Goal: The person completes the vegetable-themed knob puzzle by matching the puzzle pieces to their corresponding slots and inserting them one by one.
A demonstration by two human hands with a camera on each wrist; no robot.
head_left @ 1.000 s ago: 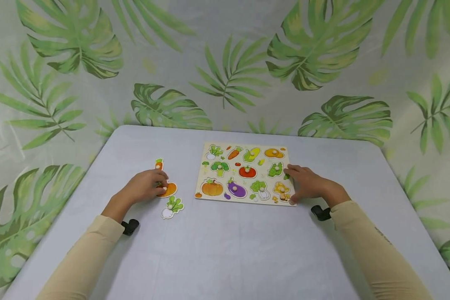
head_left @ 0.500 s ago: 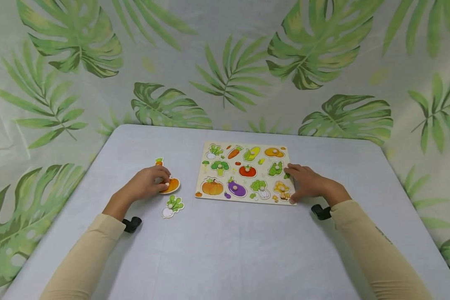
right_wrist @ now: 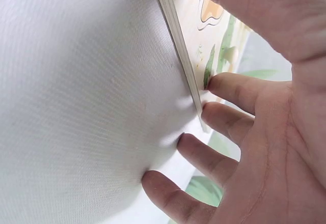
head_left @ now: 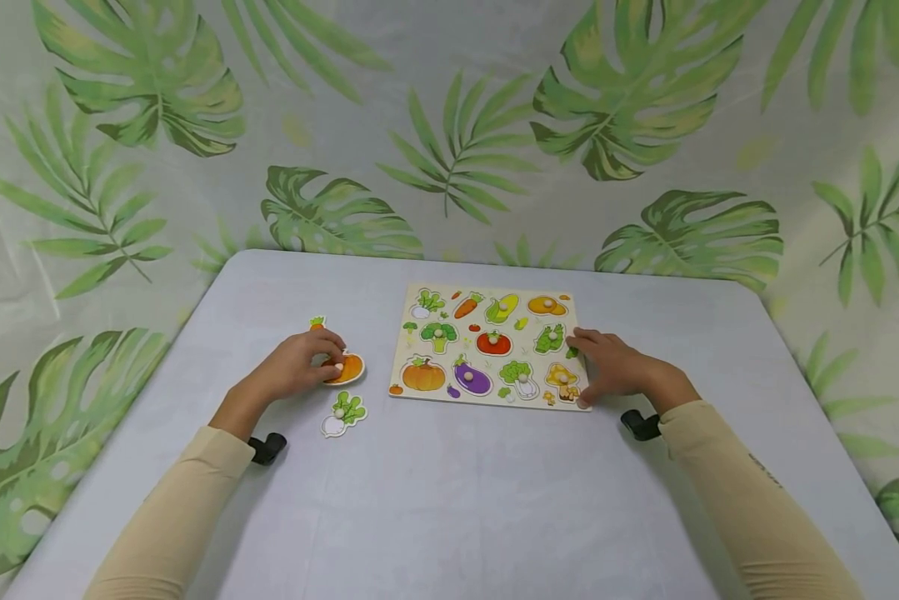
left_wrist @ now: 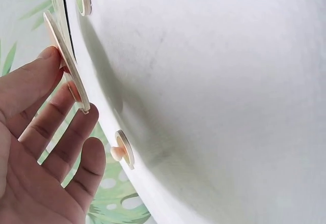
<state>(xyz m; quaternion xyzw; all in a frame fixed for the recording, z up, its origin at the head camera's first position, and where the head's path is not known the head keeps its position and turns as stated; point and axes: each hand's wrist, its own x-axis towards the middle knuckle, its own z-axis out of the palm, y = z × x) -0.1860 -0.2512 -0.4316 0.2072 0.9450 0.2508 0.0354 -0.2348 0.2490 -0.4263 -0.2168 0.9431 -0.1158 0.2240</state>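
Observation:
My left hand (head_left: 299,367) pinches a pumpkin puzzle piece (head_left: 349,368) with thumb and fingers. In the left wrist view this piece (left_wrist: 69,63) is tilted and off the table. A white radish piece (head_left: 343,414) lies nearer me, and a carrot piece (head_left: 317,322) is partly hidden behind the left hand. My right hand (head_left: 614,364) rests at the right edge of the wooden vegetable puzzle board (head_left: 460,398). In the right wrist view, its fingers (right_wrist: 237,92) are spread and fairly straight, two touching the board's edge.
Knobbed pieces such as the tomato (head_left: 494,343), eggplant (head_left: 473,379) and broccoli (head_left: 439,336) sit in the board. The radish, carrot and pumpkin places show no knobs. A white-covered table (head_left: 449,500) meets a leaf-patterned cloth (head_left: 456,158) behind.
My left hand has lifted the pumpkin piece and carried it slightly right and away from me. The right hand and the board stay where they were.

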